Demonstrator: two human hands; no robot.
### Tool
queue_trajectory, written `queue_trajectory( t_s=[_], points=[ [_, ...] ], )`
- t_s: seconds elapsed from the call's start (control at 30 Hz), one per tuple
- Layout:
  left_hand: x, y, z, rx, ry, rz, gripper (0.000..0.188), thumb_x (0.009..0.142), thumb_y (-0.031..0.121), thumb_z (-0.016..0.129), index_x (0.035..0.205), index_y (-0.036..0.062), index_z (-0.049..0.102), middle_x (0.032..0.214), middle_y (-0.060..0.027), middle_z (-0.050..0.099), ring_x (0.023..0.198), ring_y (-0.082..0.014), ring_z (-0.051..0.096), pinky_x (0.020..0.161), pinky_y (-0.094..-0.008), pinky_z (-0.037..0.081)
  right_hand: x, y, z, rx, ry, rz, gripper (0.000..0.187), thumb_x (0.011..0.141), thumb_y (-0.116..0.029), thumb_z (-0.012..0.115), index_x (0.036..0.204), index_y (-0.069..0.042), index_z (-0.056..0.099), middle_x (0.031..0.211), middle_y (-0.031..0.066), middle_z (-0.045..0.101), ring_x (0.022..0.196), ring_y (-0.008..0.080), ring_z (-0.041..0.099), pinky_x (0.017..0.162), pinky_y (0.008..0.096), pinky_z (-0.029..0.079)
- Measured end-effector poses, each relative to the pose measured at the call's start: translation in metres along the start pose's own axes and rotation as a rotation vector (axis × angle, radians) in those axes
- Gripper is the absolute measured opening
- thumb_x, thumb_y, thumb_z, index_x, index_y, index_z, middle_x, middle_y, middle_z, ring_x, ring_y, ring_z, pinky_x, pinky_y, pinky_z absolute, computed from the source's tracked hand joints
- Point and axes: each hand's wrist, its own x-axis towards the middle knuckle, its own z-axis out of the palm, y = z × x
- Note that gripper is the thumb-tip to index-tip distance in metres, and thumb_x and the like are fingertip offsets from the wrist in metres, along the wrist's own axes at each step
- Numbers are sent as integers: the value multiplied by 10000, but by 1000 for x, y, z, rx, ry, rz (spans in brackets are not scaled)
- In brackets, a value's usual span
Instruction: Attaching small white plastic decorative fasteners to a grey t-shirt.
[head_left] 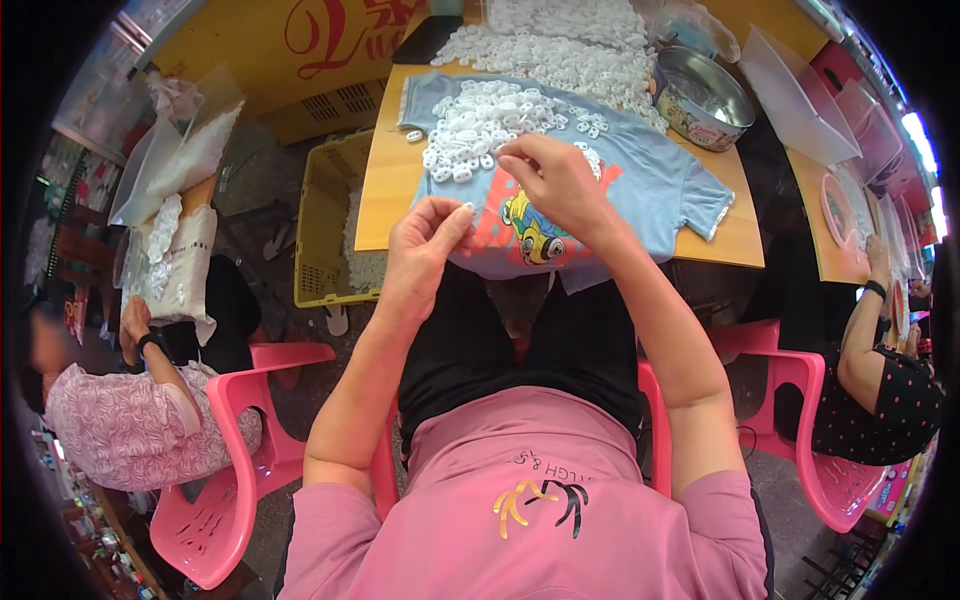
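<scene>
My left hand (425, 245) is closed in a pinch above the near edge of a light blue T-shirt (650, 190) spread on the table. Between its thumb and forefinger shows a small white plastic piece (468, 207). My right hand (560, 185) reaches over the shirt's cartoon print (530, 235), its fingers curled together at the near right edge of a heap of small white oval plastic pieces with holes (480, 120). Whatever its fingertips hold is too small to make out. Several loose pieces lie right of the heap.
More white pieces (560, 50) cover the back of the wooden table (385, 200). A round metal tin (705, 100) stands back right. A yellow crate (320, 220) sits on the floor at left. People work at both sides, near pink chairs (235, 440).
</scene>
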Motion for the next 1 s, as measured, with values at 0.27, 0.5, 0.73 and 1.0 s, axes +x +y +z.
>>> queue_trajectory(
  t_s=[0.27,0.5,0.73,1.0],
  points=[
    [0,6,-16,-9,27,40,126,917,143,638,948,26,601,804,-16,603,699,-75,556,633,-214,456,24,12,29,-456,-82,97,237,791,-260,701,889,-48,660,892,140,649,849,338,632,731,431,492],
    [4,5,-14,0,2,34,151,909,156,651,961,23,601,801,-16,605,702,-76,559,636,-213,447,34,10,28,-503,-135,111,220,801,-239,688,858,-30,654,870,155,657,850,355,631,734,432,493],
    [4,5,-6,-18,-20,26,146,914,158,644,958,28,597,800,-17,613,693,-77,558,644,-214,449,15,10,6,64,-88,226,184,875,-169,644,999,-40,685,838,103,661,740,195,638,692,340,526],
    [0,2,24,-234,-158,-52,103,950,111,572,1003,23,575,982,-112,666,864,-163,662,756,-273,532,-27,-20,-9,1050,52,600,180,902,-118,648,1049,-14,639,883,29,638,723,66,597,682,243,549]
  ],
)
